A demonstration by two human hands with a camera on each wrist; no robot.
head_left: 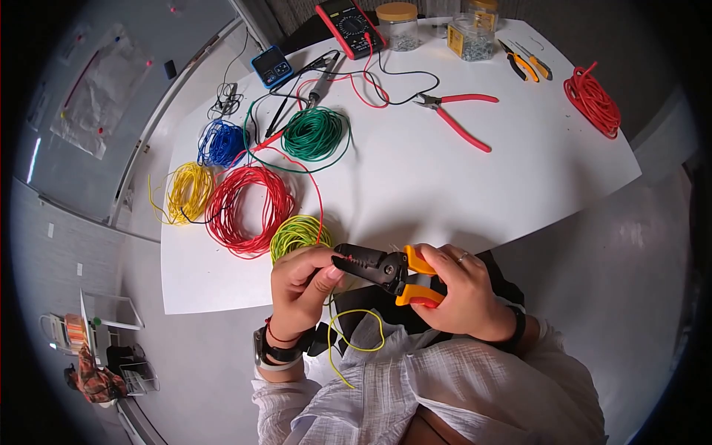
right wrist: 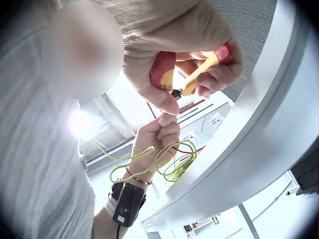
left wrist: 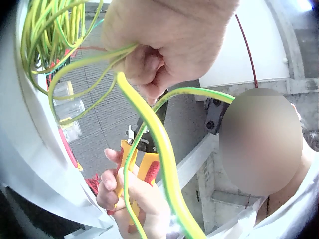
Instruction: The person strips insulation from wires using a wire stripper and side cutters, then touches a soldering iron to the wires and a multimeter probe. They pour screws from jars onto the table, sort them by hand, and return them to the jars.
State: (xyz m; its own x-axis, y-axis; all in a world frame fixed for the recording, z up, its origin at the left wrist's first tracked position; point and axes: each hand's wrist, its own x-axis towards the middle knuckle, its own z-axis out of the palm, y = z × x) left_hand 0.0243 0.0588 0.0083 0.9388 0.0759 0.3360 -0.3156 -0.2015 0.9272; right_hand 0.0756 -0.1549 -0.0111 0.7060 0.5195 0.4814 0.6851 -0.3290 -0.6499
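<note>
My right hand (head_left: 467, 297) grips the yellow-orange and red handles of a wire stripper (head_left: 389, 271), whose dark jaws point left. The fingers of my left hand (head_left: 300, 289) are curled at the jaw tips, with the thumb close against them. A yellow-green wire (left wrist: 162, 134) comes out of the left fist in the left wrist view, and its loose end (head_left: 348, 382) hangs over the clothing. The left fingers hide the pinched part of the wire. Beside that hand, at the table edge, lies the yellow-green coil (head_left: 297, 236). The right wrist view also shows the handles (right wrist: 199, 74) in the right hand.
Red (head_left: 252, 211), yellow (head_left: 189, 193), blue (head_left: 221, 143) and green (head_left: 311, 135) wire coils lie left on the table (head_left: 445, 193). Behind are a multimeter (head_left: 352, 28), jars (head_left: 471, 37) and red-handled cutters (head_left: 463, 126); another red coil (head_left: 592, 100) lies far right.
</note>
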